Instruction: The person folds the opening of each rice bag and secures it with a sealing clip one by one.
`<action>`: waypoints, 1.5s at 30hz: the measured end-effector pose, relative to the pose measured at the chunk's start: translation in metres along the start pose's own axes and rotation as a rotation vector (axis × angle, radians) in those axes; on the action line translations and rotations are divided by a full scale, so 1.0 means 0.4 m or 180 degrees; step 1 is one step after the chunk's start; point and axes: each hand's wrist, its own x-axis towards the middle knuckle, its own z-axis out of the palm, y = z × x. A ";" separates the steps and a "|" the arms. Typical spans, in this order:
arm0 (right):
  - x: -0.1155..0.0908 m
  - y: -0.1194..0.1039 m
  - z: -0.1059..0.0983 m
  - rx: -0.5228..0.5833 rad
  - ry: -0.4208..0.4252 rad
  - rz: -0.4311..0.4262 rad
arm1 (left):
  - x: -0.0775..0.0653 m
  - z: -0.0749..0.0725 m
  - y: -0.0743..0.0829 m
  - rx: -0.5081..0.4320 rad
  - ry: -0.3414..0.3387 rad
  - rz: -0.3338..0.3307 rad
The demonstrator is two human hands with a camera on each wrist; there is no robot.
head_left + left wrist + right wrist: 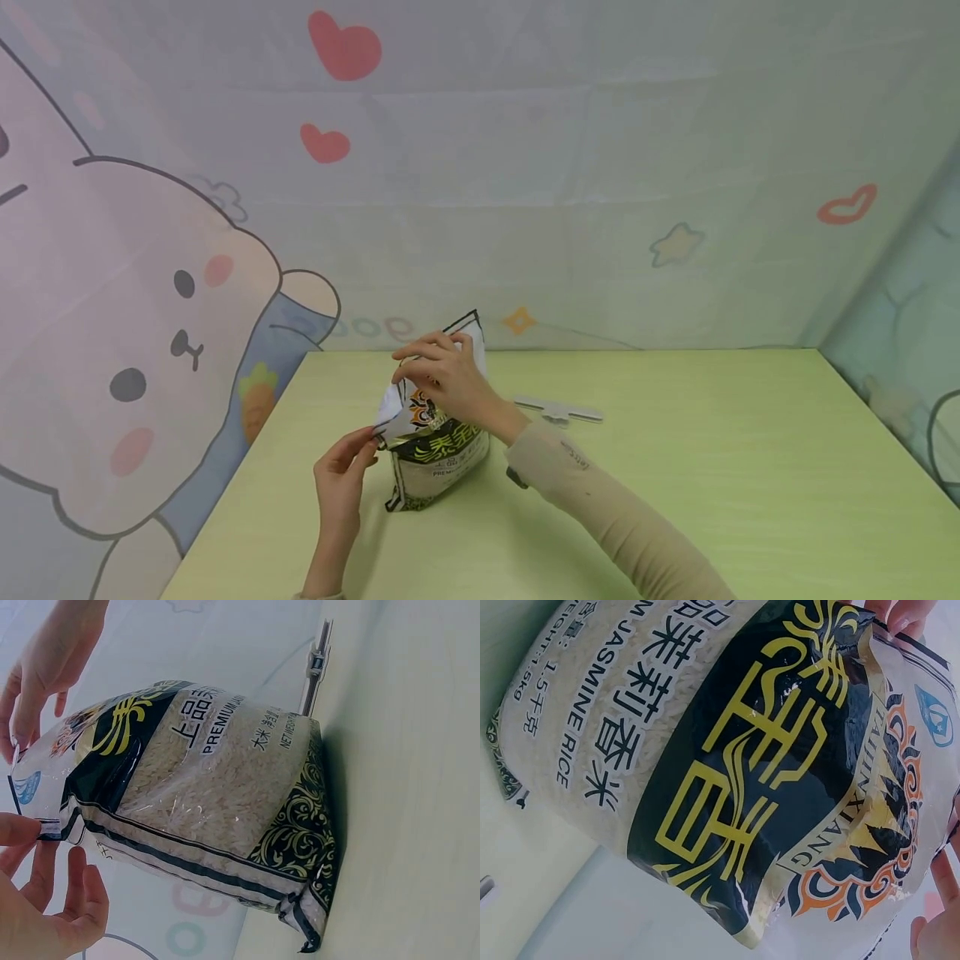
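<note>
A bag of jasmine rice (442, 450) stands upright on the table, its clear panel showing white grains in the left wrist view. The loose upper part of the bag leans and creases between the hands. With thumb and fingers, my left hand (341, 479) pinches the left top corner. Across the front of the top, my right hand (450, 379) grips the upper edge; its fingertips (21, 731) meet the rim in the left wrist view. In the right wrist view the printed front (742, 765) fills most of the frame.
A long pale bag clip (558, 411) lies on the table behind and to the right of the bag. The light green tabletop (712, 467) reaches back to a printed cloth backdrop (570, 167) with hearts and a cartoon animal.
</note>
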 end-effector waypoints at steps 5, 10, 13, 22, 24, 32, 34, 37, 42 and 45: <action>-0.004 0.004 0.005 0.0004 0.0059 -0.0041 | -0.004 0.000 0.005 -0.0051 -0.0044 0.0018; -0.005 0.006 0.007 0.0011 0.0068 -0.0033 | -0.006 0.002 0.011 -0.0064 -0.0053 0.0009; -0.007 0.006 0.006 0.0010 0.0057 -0.0011 | -0.007 0.002 0.014 -0.0097 -0.0058 -0.0007; -0.010 0.002 0.000 0.0055 -0.0010 0.0034 | -0.005 0.006 0.013 -0.0044 0.0046 -0.0057; -0.011 0.002 0.000 0.0036 -0.0028 0.0045 | -0.004 0.007 0.010 0.0027 0.0078 -0.0052; -0.016 0.002 0.002 -0.0022 -0.0033 0.0038 | -0.007 0.010 0.003 0.0210 0.0086 0.0064; -0.018 0.003 0.003 -0.0016 -0.0019 0.0033 | -0.007 0.010 0.002 0.0239 0.0092 0.0081; -0.021 0.005 0.005 -0.0040 -0.0005 0.0021 | -0.007 0.011 0.001 0.0261 0.0098 0.0086; -0.026 0.010 0.010 -0.0050 0.0024 0.0008 | -0.007 0.012 -0.002 0.0298 0.0112 0.0089; -0.029 0.012 0.012 -0.0022 0.0048 -0.0002 | -0.006 0.013 -0.004 0.0305 0.0106 0.0124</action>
